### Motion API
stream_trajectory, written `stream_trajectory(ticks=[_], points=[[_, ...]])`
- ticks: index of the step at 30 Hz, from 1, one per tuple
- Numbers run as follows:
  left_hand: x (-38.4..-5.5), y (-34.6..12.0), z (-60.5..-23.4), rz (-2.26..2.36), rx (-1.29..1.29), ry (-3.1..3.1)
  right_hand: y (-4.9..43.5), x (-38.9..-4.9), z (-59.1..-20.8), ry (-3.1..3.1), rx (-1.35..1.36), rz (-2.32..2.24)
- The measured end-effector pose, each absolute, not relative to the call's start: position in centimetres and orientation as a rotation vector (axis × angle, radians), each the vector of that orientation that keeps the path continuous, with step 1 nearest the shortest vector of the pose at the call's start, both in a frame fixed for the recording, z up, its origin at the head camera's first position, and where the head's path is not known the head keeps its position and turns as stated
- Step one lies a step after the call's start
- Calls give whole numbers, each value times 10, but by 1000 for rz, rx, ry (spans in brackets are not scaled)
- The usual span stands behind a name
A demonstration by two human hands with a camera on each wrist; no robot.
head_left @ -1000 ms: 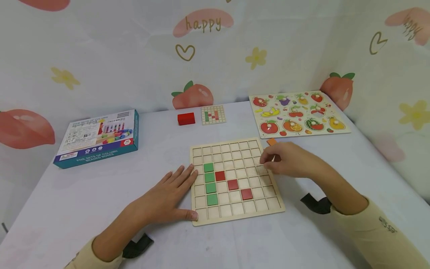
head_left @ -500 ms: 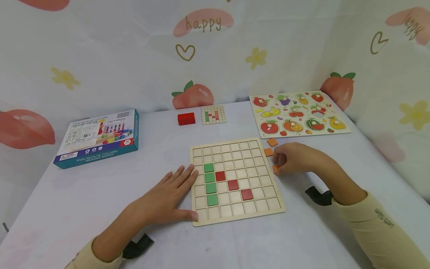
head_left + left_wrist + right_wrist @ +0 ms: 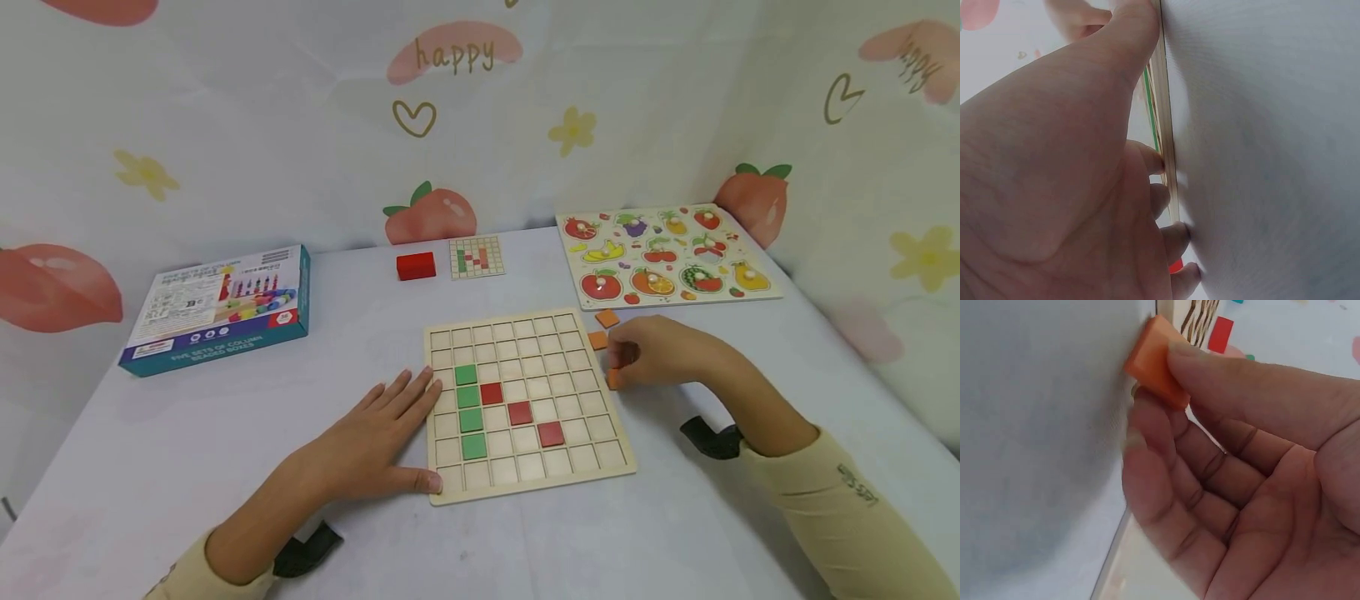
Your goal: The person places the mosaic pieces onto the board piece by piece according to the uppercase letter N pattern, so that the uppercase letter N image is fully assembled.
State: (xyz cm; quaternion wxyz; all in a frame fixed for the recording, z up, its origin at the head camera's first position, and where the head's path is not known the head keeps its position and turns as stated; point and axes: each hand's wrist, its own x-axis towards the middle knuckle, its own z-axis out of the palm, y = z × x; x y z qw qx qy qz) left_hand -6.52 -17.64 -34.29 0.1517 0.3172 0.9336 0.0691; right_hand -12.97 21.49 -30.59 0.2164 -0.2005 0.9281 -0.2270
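A wooden grid board (image 3: 504, 472) lies on the table in the head view. Four-in-a-line green tiles are better told as several green tiles (image 3: 470, 418) in one column, with red tiles (image 3: 520, 412) running diagonally beside them. My left hand (image 3: 363, 450) rests with fingers spread along the board's left edge, thumb at the near corner. Beside the right edge, my right hand (image 3: 658, 354) pinches an orange tile (image 3: 1157, 359) between thumb and fingers; the right wrist view shows it tilted. Two more orange tiles (image 3: 607, 317) lie just beyond that hand.
Behind the board stand a red block (image 3: 416, 266) and a small pattern card (image 3: 477, 257). A fruit knob puzzle (image 3: 667, 254) lies at the back right. At the left is a bead toy box (image 3: 217, 308). A printed cloth hangs behind the table.
My right hand has moved right, off the board's edge, and now pinches an orange tile there. The orange tiles it was covering have come into view. My left hand has stayed put.
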Motion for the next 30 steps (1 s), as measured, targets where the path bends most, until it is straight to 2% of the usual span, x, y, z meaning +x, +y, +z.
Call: stream_trajectory(ticks=[11,30], points=[[-65,-177,-343,194,907,2671,215,-127,-299,2510,-564,-813],[-65,-176,-342,195,886,2663,163,-120,-311,2400,-746,-903]])
